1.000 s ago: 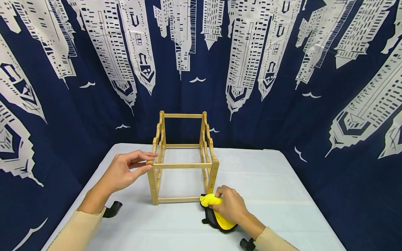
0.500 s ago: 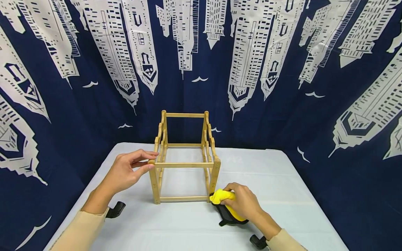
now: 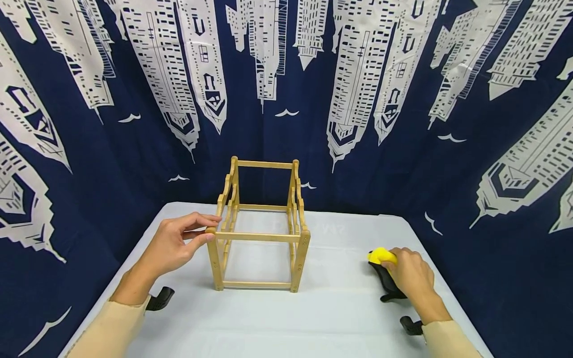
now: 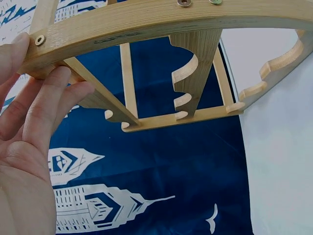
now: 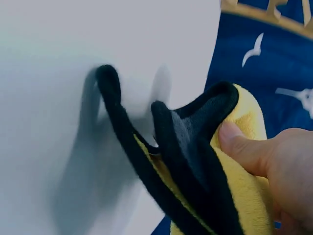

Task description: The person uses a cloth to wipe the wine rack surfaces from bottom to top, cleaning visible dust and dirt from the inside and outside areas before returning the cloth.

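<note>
A light wooden rack (image 3: 258,236) with scalloped side rails stands upright on the table, left of its middle. My left hand (image 3: 172,246) pinches its near left top corner, thumb on one side and fingers on the other; the left wrist view shows the fingertips (image 4: 58,78) against the wooden bar (image 4: 146,17). Well to the right of the rack, my right hand (image 3: 411,272) grips a bunched yellow and dark grey cloth (image 3: 382,256) with black edging. In the right wrist view the thumb presses into the cloth's yellow side (image 5: 247,112), and its black-edged folds hang loose.
A white cloth covers the table (image 3: 331,318). Behind and around it hangs a navy curtain (image 3: 268,134) printed with white buildings and birds. A black wrist device shows under each forearm, at the left wrist (image 3: 160,298) and the right wrist (image 3: 411,325).
My right hand has carried the cloth from the rack's near right leg out to the right side of the table. The left hand keeps its hold on the rack corner.
</note>
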### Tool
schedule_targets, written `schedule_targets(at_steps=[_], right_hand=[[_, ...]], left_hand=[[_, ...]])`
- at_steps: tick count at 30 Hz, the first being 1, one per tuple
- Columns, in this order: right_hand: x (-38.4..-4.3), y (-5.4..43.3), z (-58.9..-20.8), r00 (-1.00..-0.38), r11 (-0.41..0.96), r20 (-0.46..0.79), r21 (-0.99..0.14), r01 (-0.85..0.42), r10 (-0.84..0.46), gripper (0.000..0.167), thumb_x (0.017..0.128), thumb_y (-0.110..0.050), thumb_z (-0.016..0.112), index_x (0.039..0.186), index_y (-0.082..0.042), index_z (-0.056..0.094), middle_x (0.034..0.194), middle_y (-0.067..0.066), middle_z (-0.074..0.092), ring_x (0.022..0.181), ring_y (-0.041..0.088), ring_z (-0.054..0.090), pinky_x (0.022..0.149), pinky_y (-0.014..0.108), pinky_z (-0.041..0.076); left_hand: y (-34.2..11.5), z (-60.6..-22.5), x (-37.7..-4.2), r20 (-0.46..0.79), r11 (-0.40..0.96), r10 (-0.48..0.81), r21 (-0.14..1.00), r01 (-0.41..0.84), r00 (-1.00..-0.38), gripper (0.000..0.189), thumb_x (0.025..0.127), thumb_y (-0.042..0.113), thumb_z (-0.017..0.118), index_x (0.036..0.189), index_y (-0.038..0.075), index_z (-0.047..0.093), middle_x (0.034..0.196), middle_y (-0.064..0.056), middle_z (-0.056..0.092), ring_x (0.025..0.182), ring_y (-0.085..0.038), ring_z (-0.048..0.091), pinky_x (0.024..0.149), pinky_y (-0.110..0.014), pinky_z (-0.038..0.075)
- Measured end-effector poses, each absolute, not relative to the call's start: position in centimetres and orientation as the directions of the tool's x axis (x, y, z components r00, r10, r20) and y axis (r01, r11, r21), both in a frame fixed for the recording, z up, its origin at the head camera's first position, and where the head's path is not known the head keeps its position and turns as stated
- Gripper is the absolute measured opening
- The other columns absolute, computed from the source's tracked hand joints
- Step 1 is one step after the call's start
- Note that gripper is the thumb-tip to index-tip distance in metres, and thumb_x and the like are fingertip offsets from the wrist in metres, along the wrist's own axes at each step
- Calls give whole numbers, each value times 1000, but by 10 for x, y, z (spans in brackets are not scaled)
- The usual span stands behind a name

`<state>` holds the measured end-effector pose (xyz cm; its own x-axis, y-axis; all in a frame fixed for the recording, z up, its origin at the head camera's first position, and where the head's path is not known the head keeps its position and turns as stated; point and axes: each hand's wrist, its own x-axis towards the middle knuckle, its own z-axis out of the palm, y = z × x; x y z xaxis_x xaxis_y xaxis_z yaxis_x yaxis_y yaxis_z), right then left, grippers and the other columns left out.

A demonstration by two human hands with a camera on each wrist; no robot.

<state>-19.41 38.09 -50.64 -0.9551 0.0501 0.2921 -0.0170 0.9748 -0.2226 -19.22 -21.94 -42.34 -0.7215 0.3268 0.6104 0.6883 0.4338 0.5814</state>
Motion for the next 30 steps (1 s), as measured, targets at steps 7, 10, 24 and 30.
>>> schedule_targets(at_steps=[7, 10, 24, 30], right_hand=[[-198, 408, -528, -967, 973, 231, -226, 49, 103, 45, 105, -24, 88, 137, 6, 77, 109, 28, 76, 98, 52, 75, 74, 67, 63], [-198, 410, -541, -976, 955, 165, -282, 93, 144, 50, 109, -28, 84, 146, 4, 74, 121, 32, 74, 110, 58, 74, 79, 70, 65], [-202, 411, -561, -985, 921, 63, -370, 126, 160, 78, 125, -48, 47, 172, 13, 36, 160, 51, 36, 144, 71, 39, 106, 83, 50], [-202, 426, -531, -993, 890, -35, -440, 120, 117, 85, 127, -55, 17, 173, 15, 33, 163, 54, 37, 149, 75, 41, 123, 87, 41]], left_hand=[[-224, -427, -189, 609, 415, 317, 600, 684, -727, 30, 99, -9, 87, 119, 14, 84, 133, -12, 87, 122, -3, 83, 96, -16, 67], [-224, -428, -189, 607, 413, 315, 605, 681, -730, 30, 100, -8, 86, 120, 15, 83, 135, -12, 87, 123, -5, 83, 97, -16, 67], [-220, -433, -190, 610, 415, 271, 624, 662, -744, 30, 101, -6, 86, 122, 15, 83, 139, -17, 85, 124, 0, 81, 99, -14, 65], [-219, -430, -191, 623, 435, 282, 594, 676, -729, 34, 101, -4, 87, 128, 17, 84, 140, -12, 85, 123, 7, 77, 96, -14, 67]])
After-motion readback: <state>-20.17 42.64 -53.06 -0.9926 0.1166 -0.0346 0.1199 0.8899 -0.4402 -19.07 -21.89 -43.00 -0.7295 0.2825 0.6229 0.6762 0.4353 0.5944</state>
